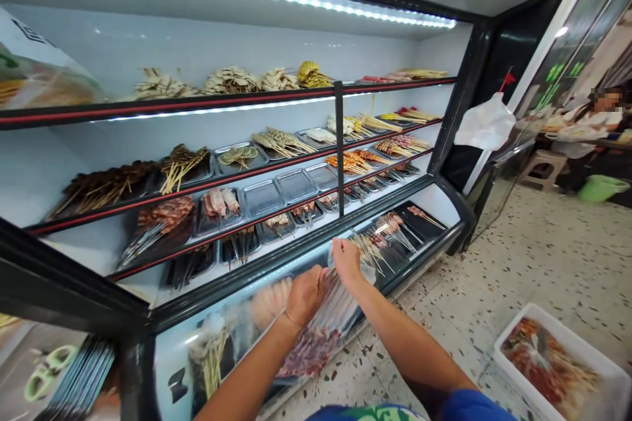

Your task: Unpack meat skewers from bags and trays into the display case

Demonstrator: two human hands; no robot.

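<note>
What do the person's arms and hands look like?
The left hand and right hand are bare, with no gloves or watch visible. A blue sleeve shows on the right arm; no left sleeve is in view.

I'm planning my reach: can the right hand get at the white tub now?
Probably not: the right hand is gripping the plastic bag, and the white tub sits low on the floor.
</note>
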